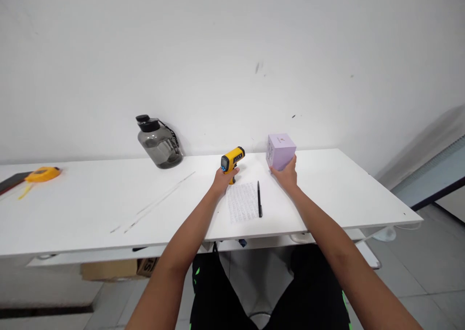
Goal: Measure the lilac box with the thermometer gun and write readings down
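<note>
My left hand (pixel 222 179) is closed around the handle of a yellow and black infrared thermometer (pixel 233 158), whose small screen faces back toward me. On the right, my right hand (pixel 286 175) grips the lower part of a lilac box (pixel 281 148) close to the wall. Whether the box rests on the table or is slightly lifted, I cannot tell. Between my forearms lies a sheet of paper covered in writing (pixel 242 203), with a black pen (pixel 259 199) along its right edge.
A grey see-through water bottle (pixel 160 143) with a black lid stands against the wall, left of centre. Farther left are a yellow tape measure (pixel 43 174) and a dark flat object (pixel 13 182). The white table (pixel 145 199) ends at the right. Below it is a cardboard box (pixel 109 270).
</note>
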Motion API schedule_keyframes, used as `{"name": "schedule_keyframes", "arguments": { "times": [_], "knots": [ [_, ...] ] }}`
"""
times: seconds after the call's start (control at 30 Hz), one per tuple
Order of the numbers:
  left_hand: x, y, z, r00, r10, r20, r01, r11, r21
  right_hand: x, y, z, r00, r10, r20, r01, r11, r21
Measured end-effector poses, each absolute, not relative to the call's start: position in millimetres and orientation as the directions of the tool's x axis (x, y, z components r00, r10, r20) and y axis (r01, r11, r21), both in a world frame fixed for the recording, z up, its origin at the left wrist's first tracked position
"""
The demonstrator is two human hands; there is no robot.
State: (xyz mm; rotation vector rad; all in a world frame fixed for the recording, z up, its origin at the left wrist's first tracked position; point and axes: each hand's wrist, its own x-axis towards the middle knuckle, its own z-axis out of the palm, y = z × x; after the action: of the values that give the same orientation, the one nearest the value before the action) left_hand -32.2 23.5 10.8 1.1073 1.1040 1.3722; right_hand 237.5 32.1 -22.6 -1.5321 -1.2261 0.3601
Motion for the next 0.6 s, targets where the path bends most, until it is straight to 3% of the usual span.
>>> {"name": "schedule_keyframes", "arguments": {
  "times": [0.2,0.37,0.47,0.6],
  "knots": [
    [-31.5,25.3,9.7,-0.043,0.995,0.087,-0.206,-0.094,0.974,220.8,34.0,-11.4,0.424,0.868,0.259,0.437,0.054,-0.898],
    [-31.5,21.5,15.1,-0.049,0.998,0.042,-0.201,-0.051,0.978,177.7,44.8,-13.2,0.436,0.83,0.348,0.122,0.328,-0.937],
    [-31.8,19.6,15.3,-0.017,0.998,0.057,-0.152,-0.059,0.987,166.0,37.3,-12.8,0.41,0.786,0.464,0.17,0.434,-0.885],
    [-30.0,15.4,14.8,0.04,0.995,0.088,-0.024,-0.087,0.996,174.2,21.6,-14.7,0.301,0.789,0.536,0.343,0.435,-0.833]
  ]
}}
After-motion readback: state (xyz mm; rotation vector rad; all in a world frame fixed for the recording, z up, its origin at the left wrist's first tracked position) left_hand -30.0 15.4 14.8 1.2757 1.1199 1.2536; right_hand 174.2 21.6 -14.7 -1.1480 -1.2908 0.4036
